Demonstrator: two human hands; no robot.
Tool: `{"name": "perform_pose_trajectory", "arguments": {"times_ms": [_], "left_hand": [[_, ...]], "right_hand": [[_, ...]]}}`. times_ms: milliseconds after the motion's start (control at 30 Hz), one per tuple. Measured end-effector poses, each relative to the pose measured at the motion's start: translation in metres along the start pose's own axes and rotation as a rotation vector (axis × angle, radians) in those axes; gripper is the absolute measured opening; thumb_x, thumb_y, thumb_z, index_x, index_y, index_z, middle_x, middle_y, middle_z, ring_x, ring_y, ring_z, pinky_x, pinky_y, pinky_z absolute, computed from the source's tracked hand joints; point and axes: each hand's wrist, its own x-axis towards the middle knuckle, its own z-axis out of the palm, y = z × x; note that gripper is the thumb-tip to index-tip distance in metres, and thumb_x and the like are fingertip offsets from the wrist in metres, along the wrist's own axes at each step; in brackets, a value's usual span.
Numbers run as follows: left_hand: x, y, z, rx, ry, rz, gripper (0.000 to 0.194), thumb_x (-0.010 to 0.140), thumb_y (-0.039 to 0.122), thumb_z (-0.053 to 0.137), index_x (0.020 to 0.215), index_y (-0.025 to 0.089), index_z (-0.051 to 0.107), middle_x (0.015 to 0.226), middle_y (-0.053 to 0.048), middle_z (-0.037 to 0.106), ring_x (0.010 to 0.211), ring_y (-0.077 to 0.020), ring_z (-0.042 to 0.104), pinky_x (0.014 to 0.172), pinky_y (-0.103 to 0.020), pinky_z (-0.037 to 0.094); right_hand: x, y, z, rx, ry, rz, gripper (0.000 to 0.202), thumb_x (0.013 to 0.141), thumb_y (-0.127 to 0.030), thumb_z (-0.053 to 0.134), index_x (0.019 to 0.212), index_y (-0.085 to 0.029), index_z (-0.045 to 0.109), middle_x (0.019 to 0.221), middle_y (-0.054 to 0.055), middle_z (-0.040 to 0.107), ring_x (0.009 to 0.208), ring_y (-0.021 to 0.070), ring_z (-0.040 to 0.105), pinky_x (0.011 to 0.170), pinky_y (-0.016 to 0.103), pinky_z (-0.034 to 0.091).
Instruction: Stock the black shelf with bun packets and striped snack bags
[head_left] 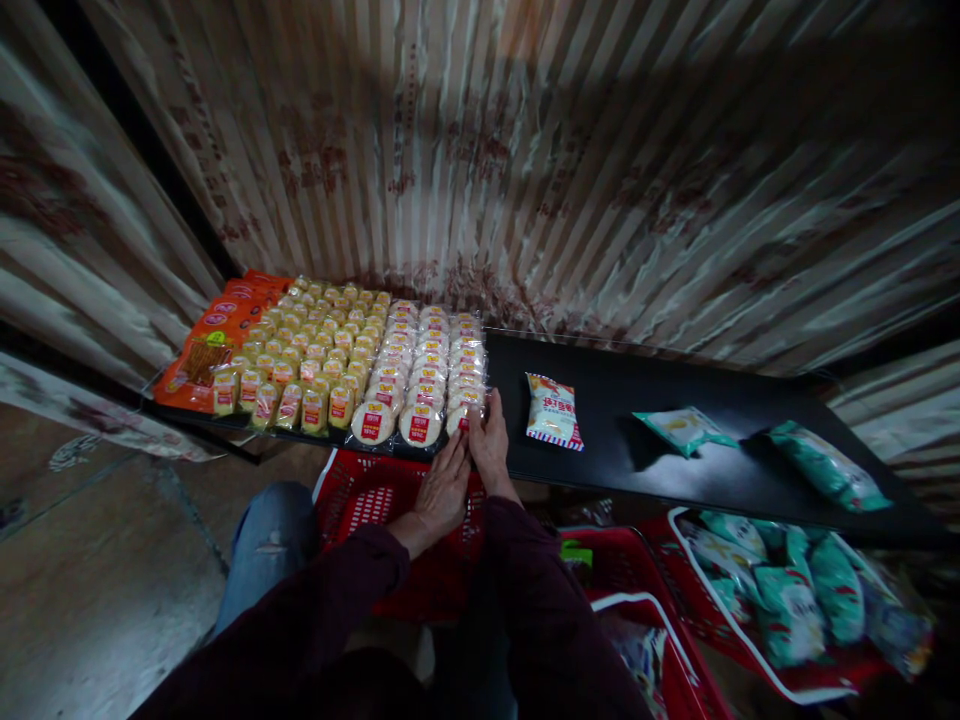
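The front round packet [456, 420] sits just below the centre of the frame, at the near end of the rightmost column of round white packets [466, 352] on the black shelf [611, 465]. Your left hand [442, 488] has its fingers extended against the packet's lower edge; your right hand [490, 442] lies along its right side. Whether either is grasping it cannot be told, as the fingers cover the contact.

Advised: apply light, even pressure from both hands; the wrappers look thin and the contents probably brittle. Take the neighbouring column [422, 425], immediately left, as the reference for line and tilt. Avoid pushing leftward, which could skew it. Guard the near edge: a red basket [341, 495] stands beneath, lower centre, and a slipped packet could drop in. To the right, a striped-edge packet [553, 410] lies apart from your hand.
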Motion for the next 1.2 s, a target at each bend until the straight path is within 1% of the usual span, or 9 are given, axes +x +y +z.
{"name": "perform_pose_trajectory", "arguments": {"times_ms": [200, 333, 400, 467, 600, 767, 900, 1067, 1200], "left_hand": [[-0.006, 0.0, 0.005, 0.022, 0.009, 0.043, 0.074, 0.079, 0.001, 0.037, 0.15, 0.008, 0.021, 0.159, -0.017, 0.017, 0.148, -0.0238, -0.005, 0.12, -0.051, 0.021], [-0.01, -0.001, 0.01, 0.036, 0.03, 0.076, 0.075, 0.083, 0.005, 0.039, 0.153, 0.01, 0.01, 0.16, -0.016, 0.012, 0.148, -0.0245, -0.007, 0.12, -0.052, 0.021], [-0.012, -0.002, 0.013, 0.051, 0.05, 0.08, 0.074, 0.085, 0.006, 0.039, 0.153, 0.009, 0.008, 0.16, -0.018, 0.011, 0.148, -0.0245, -0.006, 0.12, -0.05, 0.023], [-0.013, -0.003, 0.016, 0.07, 0.067, 0.086, 0.071, 0.087, 0.005, 0.036, 0.152, 0.007, 0.009, 0.159, -0.019, 0.013, 0.147, -0.0239, -0.005, 0.12, -0.049, 0.025], [-0.016, -0.004, 0.019, 0.089, 0.088, 0.086, 0.068, 0.086, 0.001, 0.031, 0.151, 0.007, 0.013, 0.158, -0.018, 0.016, 0.147, -0.0226, -0.004, 0.119, -0.05, 0.027], [-0.02, -0.001, 0.016, 0.085, 0.06, 0.075, 0.068, 0.084, 0.0, 0.033, 0.15, 0.004, 0.018, 0.158, -0.019, 0.016, 0.147, -0.0231, -0.005, 0.12, -0.048, 0.026], [-0.023, 0.001, 0.014, 0.045, 0.048, 0.083, 0.065, 0.087, 0.003, 0.033, 0.15, 0.005, 0.017, 0.158, -0.019, 0.018, 0.148, -0.0223, -0.003, 0.12, -0.047, 0.024], [-0.034, -0.002, 0.017, -0.026, 0.014, 0.032, 0.061, 0.094, 0.016, 0.038, 0.151, 0.01, 0.019, 0.158, -0.018, 0.023, 0.149, -0.0224, 0.003, 0.119, -0.048, 0.025], [-0.049, -0.007, 0.019, -0.07, -0.053, -0.005, 0.059, 0.092, 0.015, 0.04, 0.149, 0.013, 0.026, 0.158, -0.015, 0.023, 0.149, -0.0217, 0.007, 0.119, -0.047, 0.026]], "right_hand": [[-0.011, 0.002, -0.004, 0.031, 0.061, -0.006, 0.079, 0.087, -0.052, 0.046, 0.149, -0.007, 0.026, 0.148, 0.023, 0.041, 0.136, 0.0316, 0.04, 0.109, 0.049, 0.035], [-0.025, 0.003, -0.008, 0.019, 0.107, 0.017, 0.076, 0.088, -0.051, 0.044, 0.146, -0.005, 0.032, 0.148, 0.024, 0.04, 0.137, 0.0313, 0.039, 0.111, 0.048, 0.032], [-0.032, 0.004, -0.01, 0.014, 0.122, 0.033, 0.074, 0.088, -0.053, 0.043, 0.144, -0.004, 0.035, 0.146, 0.024, 0.043, 0.135, 0.0315, 0.041, 0.11, 0.049, 0.033], [-0.039, 0.005, -0.011, 0.014, 0.136, 0.05, 0.073, 0.087, -0.054, 0.044, 0.142, -0.005, 0.039, 0.144, 0.024, 0.045, 0.133, 0.0319, 0.043, 0.109, 0.049, 0.035], [-0.05, 0.008, -0.013, 0.015, 0.162, 0.05, 0.07, 0.086, -0.051, 0.046, 0.139, -0.006, 0.043, 0.142, 0.023, 0.047, 0.131, 0.0318, 0.045, 0.107, 0.05, 0.037], [-0.055, 0.007, -0.015, 0.006, 0.147, 0.04, 0.066, 0.086, -0.048, 0.047, 0.138, -0.007, 0.044, 0.141, 0.023, 0.049, 0.129, 0.0309, 0.047, 0.106, 0.049, 0.038], [-0.063, 0.003, -0.016, 0.004, 0.188, -0.013, 0.058, 0.088, -0.043, 0.044, 0.134, -0.009, 0.048, 0.138, 0.021, 0.051, 0.128, 0.0289, 0.047, 0.106, 0.049, 0.038], [-0.091, -0.003, -0.013, 0.014, 0.234, -0.088, 0.045, 0.091, -0.035, 0.038, 0.126, -0.011, 0.053, 0.132, 0.02, 0.055, 0.125, 0.0261, 0.048, 0.106, 0.048, 0.038], [-0.116, -0.003, -0.009, 0.014, 0.263, -0.088, 0.038, 0.09, -0.032, 0.037, 0.118, -0.015, 0.056, 0.122, 0.017, 0.058, 0.118, 0.0256, 0.051, 0.102, 0.048, 0.041]]}}
